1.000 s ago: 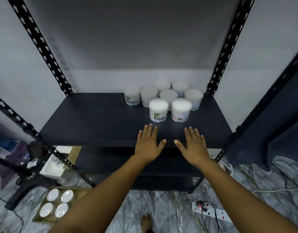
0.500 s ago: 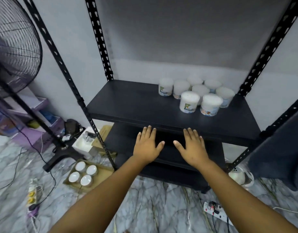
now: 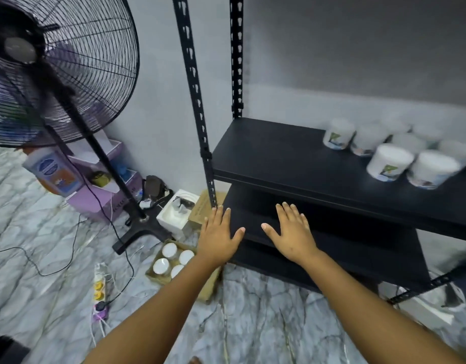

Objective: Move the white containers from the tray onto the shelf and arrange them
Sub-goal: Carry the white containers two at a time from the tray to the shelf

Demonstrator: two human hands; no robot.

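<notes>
Several white containers (image 3: 389,161) with picture labels stand grouped at the right end of the black shelf (image 3: 273,153). On the floor to the lower left lies a brown cardboard tray (image 3: 206,287) holding several more white containers (image 3: 169,250), seen from above; my left forearm covers part of it. My left hand (image 3: 218,236) hovers flat with fingers spread, just right of and above the tray. My right hand (image 3: 292,232) is also flat and empty, held in front of the lower shelf board.
A large black standing fan (image 3: 55,74) fills the left, its base (image 3: 140,232) beside the tray. Purple boxes (image 3: 100,195), a white box (image 3: 176,211) and a power strip (image 3: 100,287) with cables lie on the marble floor. A black shelf upright (image 3: 197,114) rises beside my left hand.
The view has swung left and down, so the shelf slid right and the fan and tray came closer in. Both hands stay spread and empty, now lower, in front of the lower shelf.
</notes>
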